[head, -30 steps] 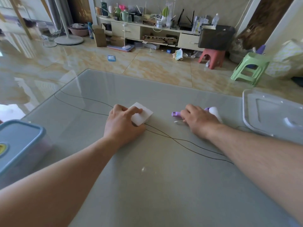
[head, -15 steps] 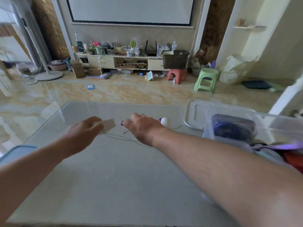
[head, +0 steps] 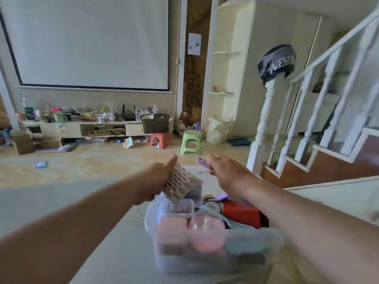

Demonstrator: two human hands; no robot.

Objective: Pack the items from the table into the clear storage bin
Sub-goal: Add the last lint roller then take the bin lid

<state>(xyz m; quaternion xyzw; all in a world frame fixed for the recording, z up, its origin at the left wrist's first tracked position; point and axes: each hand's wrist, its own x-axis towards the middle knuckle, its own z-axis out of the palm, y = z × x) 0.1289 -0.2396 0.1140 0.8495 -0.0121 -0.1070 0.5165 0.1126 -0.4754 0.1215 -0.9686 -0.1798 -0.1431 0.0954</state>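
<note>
My left hand (head: 155, 179) holds a flat beige pad with a wavy grooved face (head: 178, 184), tilted above the far left corner of the clear storage bin (head: 184, 261). My right hand (head: 225, 173) grips a small purple item (head: 202, 161) with a thin stick poking out below it, held over the bin's far side. Inside the bin lie pink round things, a small clear lidded box, a red object and a teal piece. The bin stands on the grey table (head: 61, 199).
The table's far edge runs behind my hands. Beyond it are the tiled floor, a green stool (head: 190, 141) and a red stool (head: 161, 139). A white stair railing (head: 307, 111) with a helmet on its post rises at the right.
Both hands lifted their items off the table and carried them right, over the bin. The camera turned right and up, bringing the bin's contents into view.
</note>
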